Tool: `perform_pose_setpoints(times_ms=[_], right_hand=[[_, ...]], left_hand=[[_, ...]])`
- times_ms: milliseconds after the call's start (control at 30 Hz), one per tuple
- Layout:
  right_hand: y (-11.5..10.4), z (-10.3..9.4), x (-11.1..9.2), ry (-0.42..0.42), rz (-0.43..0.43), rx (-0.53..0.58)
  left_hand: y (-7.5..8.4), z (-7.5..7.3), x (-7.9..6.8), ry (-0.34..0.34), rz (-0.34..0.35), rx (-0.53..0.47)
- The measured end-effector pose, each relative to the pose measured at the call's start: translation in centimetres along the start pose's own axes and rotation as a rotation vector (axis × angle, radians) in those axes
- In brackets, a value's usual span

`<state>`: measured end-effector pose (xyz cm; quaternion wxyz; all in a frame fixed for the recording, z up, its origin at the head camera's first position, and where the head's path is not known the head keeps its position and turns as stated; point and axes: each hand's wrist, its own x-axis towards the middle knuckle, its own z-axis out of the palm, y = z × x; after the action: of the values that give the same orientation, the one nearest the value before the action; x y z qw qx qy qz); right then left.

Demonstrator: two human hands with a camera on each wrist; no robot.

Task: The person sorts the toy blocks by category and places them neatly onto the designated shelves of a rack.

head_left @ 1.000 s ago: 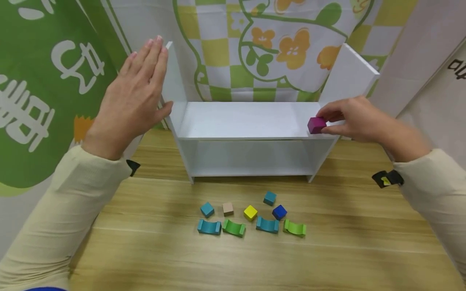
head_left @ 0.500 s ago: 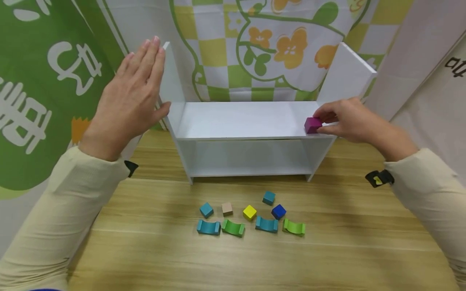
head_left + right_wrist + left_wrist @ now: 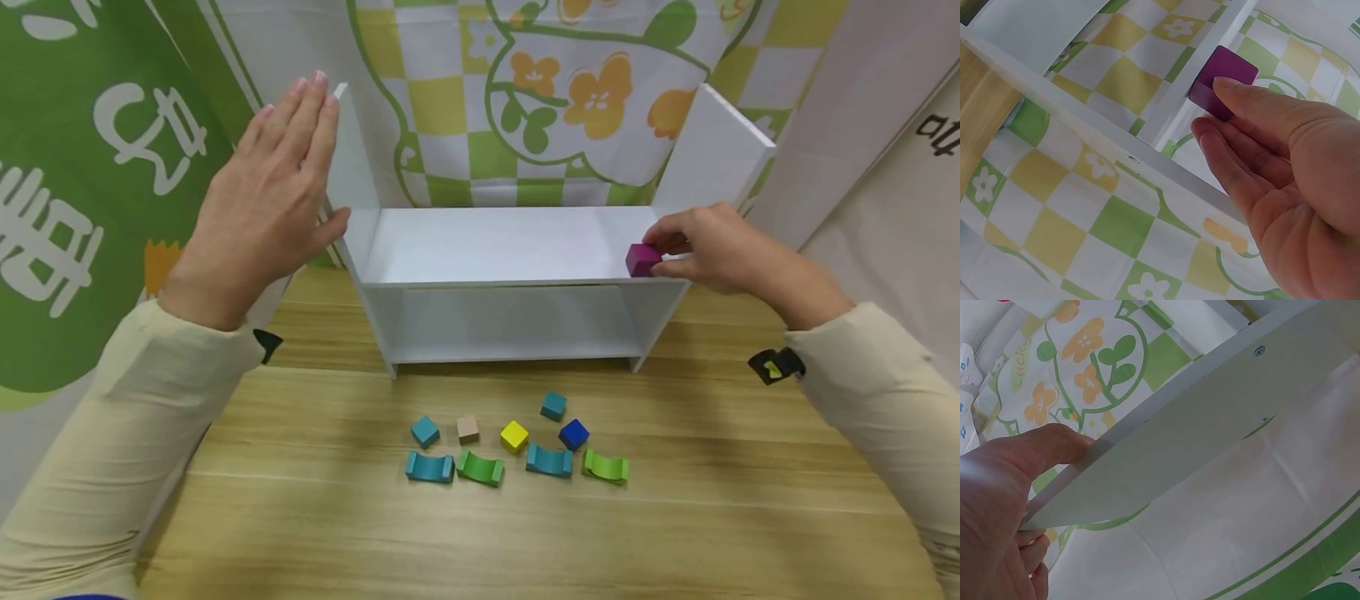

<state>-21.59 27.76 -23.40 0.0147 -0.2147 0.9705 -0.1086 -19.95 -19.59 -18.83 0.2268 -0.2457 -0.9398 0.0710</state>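
Note:
My right hand [image 3: 723, 248] pinches a purple cube [image 3: 642, 260] between thumb and fingertips, at the right end of the white shelf's upper board [image 3: 495, 246]. In the right wrist view the thumb lies on the near face of the cube [image 3: 1225, 78], close by the white boards. At the shelf's left side panel [image 3: 356, 167], my left hand [image 3: 262, 196] holds the front edge. Its long fingers reach up straight along the outside, and its thumb lies over the edge. The left wrist view shows the panel [image 3: 1166, 444] between thumb and fingers.
On the wooden table [image 3: 480, 542] before the shelf lie a yellow cube [image 3: 514, 436], a dark blue cube [image 3: 573, 434], a beige cube [image 3: 467, 429], two teal cubes, and teal and green curved blocks [image 3: 480, 468]. A patterned cloth [image 3: 450, 100] hangs behind.
The right hand and purple cube have shifted slightly left in the head view, much as the whole scene has. The left hand keeps its place on the panel; the blocks lie as before.

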Motion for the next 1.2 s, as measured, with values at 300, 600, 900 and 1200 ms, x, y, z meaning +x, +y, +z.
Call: perform_pose_setpoints(times_ms=[300,600,900,1200], right_hand=[[-0.3,-0.5,0.0,0.007,-0.012,-0.060],[-1.9,-1.8,-1.4,0.084,-0.086,-0.078],[-4.0,-0.5,-2.7,0.036,-0.209,-0.059],[-5.1,3.9,-3.4,-0.076,-0.317,0.001]], left_hand=[[0.0,0.1,0.0,-0.002,-0.009,-0.007],[-0.1,0.0,0.2,-0.012,-0.006,0.002],[-0.1,-0.1,0.1,-0.017,-0.009,-0.005],[-0.1,0.0,0.1,-0.015,-0.013,-0.002]])
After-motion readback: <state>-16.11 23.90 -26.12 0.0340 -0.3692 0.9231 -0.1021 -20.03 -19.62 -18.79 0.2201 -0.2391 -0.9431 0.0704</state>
